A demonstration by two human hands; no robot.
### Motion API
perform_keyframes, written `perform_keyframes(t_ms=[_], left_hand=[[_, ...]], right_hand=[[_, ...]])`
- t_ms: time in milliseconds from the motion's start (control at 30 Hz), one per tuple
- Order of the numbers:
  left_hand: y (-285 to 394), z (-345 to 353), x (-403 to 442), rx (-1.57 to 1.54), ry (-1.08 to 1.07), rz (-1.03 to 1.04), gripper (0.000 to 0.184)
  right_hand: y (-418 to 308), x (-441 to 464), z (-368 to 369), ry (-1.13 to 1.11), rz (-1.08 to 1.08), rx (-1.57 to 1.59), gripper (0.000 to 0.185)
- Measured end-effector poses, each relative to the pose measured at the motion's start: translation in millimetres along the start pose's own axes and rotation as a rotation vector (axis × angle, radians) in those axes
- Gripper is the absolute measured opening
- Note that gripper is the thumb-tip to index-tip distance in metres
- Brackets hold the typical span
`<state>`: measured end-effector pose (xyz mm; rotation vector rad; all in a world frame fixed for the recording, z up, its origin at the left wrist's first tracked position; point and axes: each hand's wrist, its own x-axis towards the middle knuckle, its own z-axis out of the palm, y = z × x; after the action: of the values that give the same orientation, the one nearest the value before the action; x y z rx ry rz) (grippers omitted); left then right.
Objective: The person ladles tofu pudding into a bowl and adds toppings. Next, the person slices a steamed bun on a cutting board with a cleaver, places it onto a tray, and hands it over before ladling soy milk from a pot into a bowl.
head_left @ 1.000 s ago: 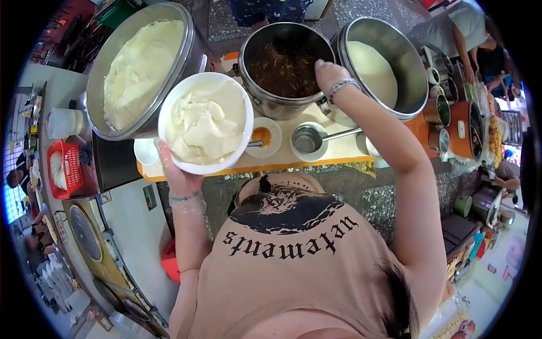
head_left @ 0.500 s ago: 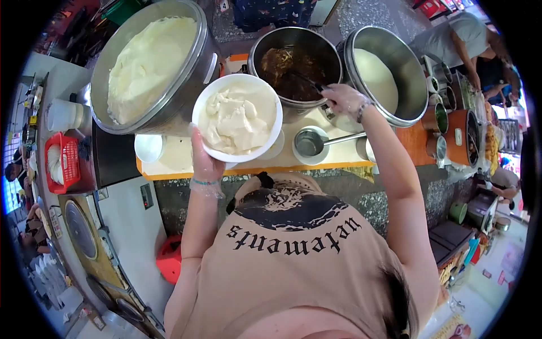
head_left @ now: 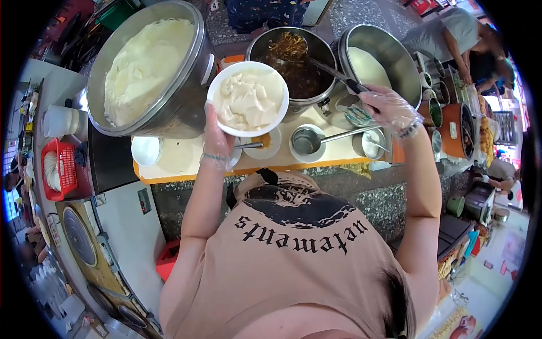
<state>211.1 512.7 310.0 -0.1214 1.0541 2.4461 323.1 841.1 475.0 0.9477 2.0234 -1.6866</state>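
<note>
My left hand point(head_left: 219, 135), in a thin clear glove, is closed on the rim of a white bowl point(head_left: 249, 100) heaped with soft, pale tofu pudding. In my gloved right hand point(head_left: 389, 107) is the dark handle of a ladle point(head_left: 333, 69). Its bowl end, full of brown shredded bits, is raised at the far side of a steel pot point(head_left: 296, 79) of dark brown sauce. The white bowl is held just in front of this pot, level enough to keep its contents in. Fingers of my left hand are partly hidden beneath the bowl.
A large steel vat point(head_left: 149, 73) of pale tofu pudding stands at the left. Another steel pot point(head_left: 395, 62) holds whitish liquid at the right. A long-handled steel dipper point(head_left: 306, 140) rests in a bowl on the counter point(head_left: 186, 150). Another person point(head_left: 454, 37) is at the upper right.
My right hand has drawn back to the right, and the ladle has come up out of the sauce carrying brown shreds. The white bowl has shifted right, closer to the pot.
</note>
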Motion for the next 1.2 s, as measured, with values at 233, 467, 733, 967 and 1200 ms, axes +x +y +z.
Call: perform_keyframes(t_ms=[233,467,733,967,1200], left_hand=[[0,23,17,0.025,-0.059,-0.050,0.063],[-3,36,23,0.045,-0.048,-0.103,0.064],[-8,46,22,0.098,-0.068,-0.087,0.068],[-17,37,24,0.031,-0.110,-0.080,0.061],[-7,40,6,0.012,-0.025,-0.049,0.057]], right_hand=[[-7,-38,-4,-0.062,-0.050,-0.060,0.032],[8,-53,24,-0.075,-0.084,-0.171,0.029],[35,-58,44,0.254,-0.549,-0.927,0.036],[54,-72,44,0.343,-0.549,-0.698,0.041],[71,-100,2,0.132,-0.099,0.236,0.043]])
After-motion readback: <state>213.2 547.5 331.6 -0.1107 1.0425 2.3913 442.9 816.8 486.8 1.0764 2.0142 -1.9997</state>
